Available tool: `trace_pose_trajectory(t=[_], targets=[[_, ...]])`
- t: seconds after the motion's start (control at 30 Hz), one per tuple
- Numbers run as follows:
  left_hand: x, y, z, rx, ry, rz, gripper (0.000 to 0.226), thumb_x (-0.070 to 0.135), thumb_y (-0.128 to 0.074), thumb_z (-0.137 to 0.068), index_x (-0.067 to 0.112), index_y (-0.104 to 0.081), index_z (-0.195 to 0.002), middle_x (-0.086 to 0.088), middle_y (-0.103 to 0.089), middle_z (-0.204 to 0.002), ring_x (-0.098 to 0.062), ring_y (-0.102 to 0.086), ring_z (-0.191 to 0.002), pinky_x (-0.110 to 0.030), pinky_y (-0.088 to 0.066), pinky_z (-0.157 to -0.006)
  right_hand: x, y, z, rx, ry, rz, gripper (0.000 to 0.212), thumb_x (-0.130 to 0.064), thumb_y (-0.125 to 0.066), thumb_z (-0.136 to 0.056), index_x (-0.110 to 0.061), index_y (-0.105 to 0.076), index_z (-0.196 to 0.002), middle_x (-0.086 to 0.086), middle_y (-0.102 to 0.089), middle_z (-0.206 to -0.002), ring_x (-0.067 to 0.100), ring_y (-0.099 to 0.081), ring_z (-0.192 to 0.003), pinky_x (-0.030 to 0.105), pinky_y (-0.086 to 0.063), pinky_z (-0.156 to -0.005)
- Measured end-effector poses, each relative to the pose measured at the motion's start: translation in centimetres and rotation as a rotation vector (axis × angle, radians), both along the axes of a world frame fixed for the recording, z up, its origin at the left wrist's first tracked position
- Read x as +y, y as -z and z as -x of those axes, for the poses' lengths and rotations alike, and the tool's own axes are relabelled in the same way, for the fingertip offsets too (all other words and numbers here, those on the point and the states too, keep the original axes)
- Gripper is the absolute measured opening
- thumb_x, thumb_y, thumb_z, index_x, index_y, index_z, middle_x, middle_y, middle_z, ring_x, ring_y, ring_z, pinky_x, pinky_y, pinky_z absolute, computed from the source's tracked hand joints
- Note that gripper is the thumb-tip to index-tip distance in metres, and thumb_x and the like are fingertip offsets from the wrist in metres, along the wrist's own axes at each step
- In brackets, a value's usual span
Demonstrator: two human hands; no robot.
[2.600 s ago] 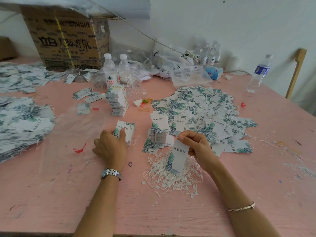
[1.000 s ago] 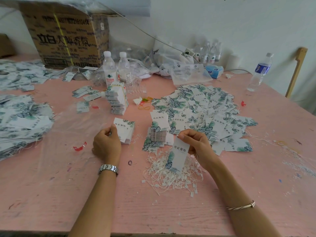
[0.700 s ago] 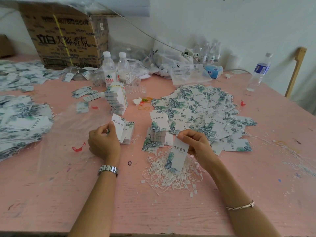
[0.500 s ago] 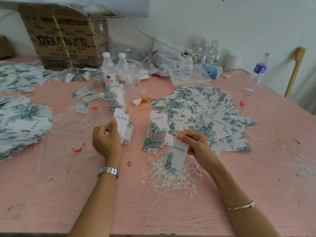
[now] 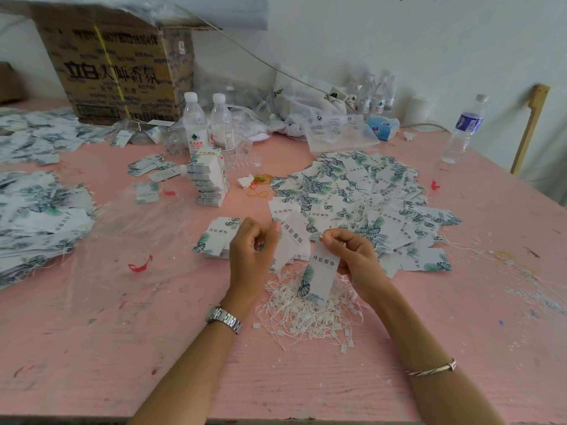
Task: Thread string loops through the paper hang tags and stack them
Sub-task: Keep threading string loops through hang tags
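While the right hand [image 5: 352, 256] pinches a hang tag [image 5: 322, 271] over the string loops [image 5: 306, 314], the left hand [image 5: 253, 251] grips a second tag [image 5: 294, 239]. Fingers [image 5: 336, 240] clamp both.

Leaf-print tag [image 5: 320, 271] upright over white string-loop pile [image 5: 302, 317]; second tag [image 5: 294, 240] tilted beside, seemingly off table; flat stack [image 5: 216, 237] left.

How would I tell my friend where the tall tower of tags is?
Find the big cardboard box at the back left of the pink table. Two water bottles stand by its right corner, with the tower of tags just in front. It alone is piled high; the other tags lie in low heaps.
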State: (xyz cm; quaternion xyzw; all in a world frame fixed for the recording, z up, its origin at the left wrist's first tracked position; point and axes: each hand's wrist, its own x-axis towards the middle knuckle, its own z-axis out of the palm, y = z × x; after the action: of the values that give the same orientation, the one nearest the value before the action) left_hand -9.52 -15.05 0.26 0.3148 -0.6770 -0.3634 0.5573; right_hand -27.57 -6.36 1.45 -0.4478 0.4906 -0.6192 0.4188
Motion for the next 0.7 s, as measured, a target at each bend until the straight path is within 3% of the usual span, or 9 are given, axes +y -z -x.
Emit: trace_pose_trajectory(t=[0.2, 0.33, 0.5, 0.7], targets=[[0.80, 0.34, 0.70, -0.063, 0.094, 0.012, 0.035, 0.033, -0.059, -0.097, 0.022, -0.046, -0.067, 0.005, -0.041, -0.073, -0.007, -0.039, -0.065, -0.023, -0.036, -0.061, -0.01, 0.04, -0.05, -0.046, 0.005, 0.007, 0.007, -0.021, -0.065, -0.084, -0.016, -0.070, -0.083, 0.004, -0.053, -0.065, 0.006, -0.030, -0.045, 0.015, -0.026, -0.042], [1.10, 0.28, 0.95, -0.087, 0.099, 0.092, 0.040, 0.043, -0.054, -0.096, 0.015, -0.047, -0.067, 0.005, -0.041, -0.072, -0.011, -0.040, -0.063, -0.027, -0.037, -0.058, 0.02, 0.22, 0.15, -0.045, -0.017, 0.009, 0.014, -0.001, -0.052, -0.098, -0.008, -0.062, -0.093, -0.007, -0.062, -0.064, 0.002, -0.032, -0.043, 0.013, -0.027, -0.042], [1.00, 0.42, 0.93, -0.092, 0.084, 0.108, 0.039, 0.039, -0.055, -0.097, 0.015, -0.047, -0.067, 0.005, -0.041, -0.071, -0.015, -0.041, -0.062, -0.034, -0.038, -0.057, 0.03, 0.24, 0.22, -0.078, -0.041, 0.025, 0.013, -0.005, -0.057, -0.093, -0.014, -0.065, -0.090, -0.006, -0.063, -0.066, 0.003, -0.030, -0.044, 0.014, -0.025, -0.042], [0.96, 0.71, 1.13, -0.110, 0.070, 0.122, 0.038, 0.042, -0.055, -0.097, 0.026, -0.042, -0.065, 0.011, -0.038, -0.072, -0.010, -0.040, -0.060, -0.021, -0.035, -0.055, -0.12, 0.27, 0.24, -0.113, -0.027, 0.002, 0.018, -0.011, -0.057, -0.085, -0.021, -0.072, -0.084, -0.003, -0.055, -0.061, 0.005, -0.027, -0.044, 0.015, -0.023, -0.042]])
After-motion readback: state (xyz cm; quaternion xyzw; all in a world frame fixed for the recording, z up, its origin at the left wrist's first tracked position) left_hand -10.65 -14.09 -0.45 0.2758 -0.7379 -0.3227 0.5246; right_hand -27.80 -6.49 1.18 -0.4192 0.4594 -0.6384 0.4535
